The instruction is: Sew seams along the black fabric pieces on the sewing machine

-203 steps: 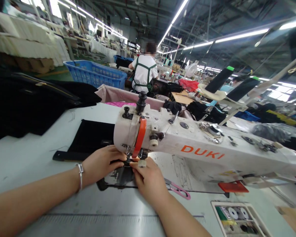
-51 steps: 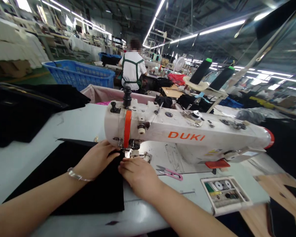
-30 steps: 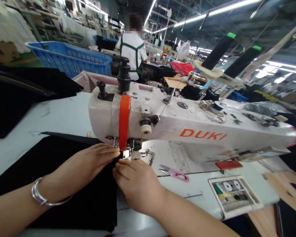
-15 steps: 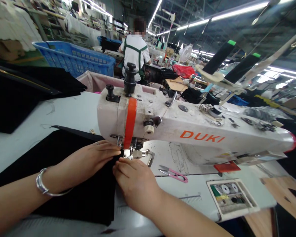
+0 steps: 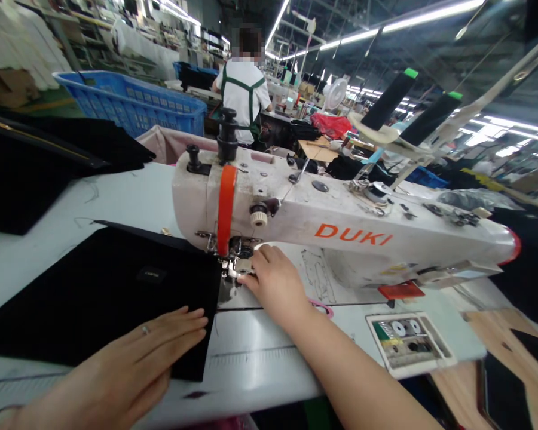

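On the white table (image 5: 260, 358), near its front edge, we see a black fabric piece (image 5: 103, 292) lying flat, its right edge reaching under the needle area of the white sewing machine (image 5: 341, 233). Our left hand (image 5: 130, 364) rests open and flat on the near right corner of the fabric. Our right hand (image 5: 275, 283) touches the presser foot with curled fingertips; we cannot tell if it grips something. Farther left lies a pile of black cloth (image 5: 36, 167), and behind it a blue basket (image 5: 134, 107).
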Action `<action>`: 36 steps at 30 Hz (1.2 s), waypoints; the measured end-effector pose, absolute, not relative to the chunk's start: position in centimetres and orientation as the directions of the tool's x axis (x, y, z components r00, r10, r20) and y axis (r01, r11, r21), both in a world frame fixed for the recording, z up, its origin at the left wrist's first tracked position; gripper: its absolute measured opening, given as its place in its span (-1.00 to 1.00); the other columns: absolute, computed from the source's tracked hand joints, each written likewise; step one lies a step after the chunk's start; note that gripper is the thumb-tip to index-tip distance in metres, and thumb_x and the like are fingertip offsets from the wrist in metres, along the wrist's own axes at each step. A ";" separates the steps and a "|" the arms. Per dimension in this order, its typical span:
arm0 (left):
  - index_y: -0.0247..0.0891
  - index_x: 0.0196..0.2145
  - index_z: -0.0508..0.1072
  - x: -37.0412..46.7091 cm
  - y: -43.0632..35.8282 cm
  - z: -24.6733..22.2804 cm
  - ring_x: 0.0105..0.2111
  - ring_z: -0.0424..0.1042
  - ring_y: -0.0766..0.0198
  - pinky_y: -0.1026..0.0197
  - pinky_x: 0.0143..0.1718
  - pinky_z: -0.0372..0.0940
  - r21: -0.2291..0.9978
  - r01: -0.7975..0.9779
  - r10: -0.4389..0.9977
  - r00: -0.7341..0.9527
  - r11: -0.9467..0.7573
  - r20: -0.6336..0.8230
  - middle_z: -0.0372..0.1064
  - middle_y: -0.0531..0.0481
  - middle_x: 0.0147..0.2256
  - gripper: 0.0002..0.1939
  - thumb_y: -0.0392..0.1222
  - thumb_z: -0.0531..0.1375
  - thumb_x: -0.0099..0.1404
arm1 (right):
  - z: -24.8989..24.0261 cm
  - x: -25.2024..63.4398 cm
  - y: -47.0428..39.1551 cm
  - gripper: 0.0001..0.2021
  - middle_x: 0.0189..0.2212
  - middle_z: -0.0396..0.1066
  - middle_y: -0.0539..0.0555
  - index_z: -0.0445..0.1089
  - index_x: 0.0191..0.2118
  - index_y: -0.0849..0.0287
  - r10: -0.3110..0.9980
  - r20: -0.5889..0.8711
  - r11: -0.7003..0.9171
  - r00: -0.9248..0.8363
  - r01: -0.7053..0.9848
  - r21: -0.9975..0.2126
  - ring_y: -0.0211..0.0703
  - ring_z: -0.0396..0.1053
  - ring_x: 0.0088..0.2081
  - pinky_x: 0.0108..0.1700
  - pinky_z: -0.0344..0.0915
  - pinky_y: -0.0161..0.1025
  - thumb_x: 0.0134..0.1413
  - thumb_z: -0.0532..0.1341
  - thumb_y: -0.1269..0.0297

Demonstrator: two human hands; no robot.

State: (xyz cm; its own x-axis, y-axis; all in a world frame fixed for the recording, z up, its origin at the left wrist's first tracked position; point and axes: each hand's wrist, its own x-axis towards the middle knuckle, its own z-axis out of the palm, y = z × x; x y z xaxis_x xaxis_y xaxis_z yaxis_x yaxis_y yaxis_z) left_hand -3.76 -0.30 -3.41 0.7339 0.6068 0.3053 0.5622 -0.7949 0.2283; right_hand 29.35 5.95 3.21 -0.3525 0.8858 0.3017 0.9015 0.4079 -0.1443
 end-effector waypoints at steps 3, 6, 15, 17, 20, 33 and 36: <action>0.30 0.49 0.43 -3.7 0.2 -3.5 0.38 0.54 0.15 0.13 0.51 0.37 0.382 0.576 0.689 0.644 -0.723 0.333 0.48 0.20 0.42 -0.39 -0.22 0.11 0.62 | 2.6 28.6 3.5 -0.81 -0.15 0.60 0.14 0.58 -0.18 0.15 0.799 0.322 0.576 -0.508 0.801 -0.164 0.07 0.51 -0.04 0.00 0.42 -0.04 0.52 0.43 0.18; 0.22 0.40 0.55 -3.8 0.5 -2.5 0.31 0.61 0.12 0.14 0.40 0.48 0.566 0.663 0.858 0.479 -0.491 0.183 0.56 0.19 0.35 -0.56 -0.03 0.13 0.69 | 1.9 28.3 -1.0 -0.69 -0.15 0.60 0.08 0.57 -0.13 0.12 0.715 0.358 0.698 -0.601 0.641 -0.319 -0.01 0.51 -0.11 -0.07 0.37 -0.08 0.52 0.41 -0.04; 0.28 0.61 0.21 -3.6 -0.4 -1.5 0.43 0.47 0.22 0.21 0.57 0.25 0.253 0.543 0.599 0.726 -0.800 0.336 0.40 0.26 0.48 -0.17 -0.41 0.08 0.55 | 0.1 26.4 -4.3 -0.83 -0.24 0.60 -0.02 0.55 -0.08 0.14 0.630 0.530 0.773 -0.568 0.525 -0.356 -0.12 0.46 -0.19 -0.13 0.31 -0.09 0.64 0.26 0.25; 0.20 0.63 0.18 -3.6 -0.2 -2.0 0.46 0.44 0.23 0.21 0.60 0.18 0.146 0.495 0.514 0.787 -0.856 0.342 0.41 0.22 0.48 -0.06 -0.51 0.08 0.45 | 0.0 26.3 -4.1 -0.79 -0.27 0.58 -0.03 0.53 -0.14 0.14 0.622 0.533 0.779 -0.574 0.523 -0.346 -0.14 0.44 -0.22 -0.15 0.31 -0.08 0.64 0.24 0.25; -0.03 0.63 0.23 -3.6 0.3 -3.1 0.48 0.40 0.22 0.24 0.62 0.10 0.012 0.381 0.354 0.847 -0.925 0.398 0.47 0.09 0.44 -0.10 -0.52 0.12 0.42 | -0.3 26.3 -4.1 -0.76 -0.31 0.54 -0.03 0.48 -0.22 0.12 0.616 0.520 0.783 -0.592 0.532 -0.322 -0.15 0.43 -0.26 -0.17 0.28 -0.08 0.61 0.27 0.23; -0.27 0.39 0.52 -1.6 3.3 -0.4 0.54 0.28 0.29 0.20 0.67 -0.08 -0.125 0.339 0.255 0.861 -0.932 0.439 0.50 0.01 0.40 -0.31 -0.56 0.09 0.39 | -0.1 26.2 -2.0 -0.77 -0.36 0.51 -0.04 0.51 -0.20 0.17 0.542 0.658 0.809 -0.523 0.538 -0.238 -0.13 0.35 -0.32 -0.26 0.24 -0.10 0.63 0.27 0.27; -0.29 0.30 0.58 -0.5 4.3 0.6 0.45 0.39 0.30 0.22 0.66 -0.05 -0.119 0.334 0.245 0.850 -0.935 0.466 0.59 -0.02 0.31 -0.35 -0.58 0.07 0.37 | 0.3 26.5 -1.4 -0.84 -0.34 0.53 -0.04 0.52 -0.18 0.15 0.559 0.617 0.801 -0.554 0.554 -0.228 -0.12 0.37 -0.30 -0.27 0.24 -0.08 0.57 0.33 0.29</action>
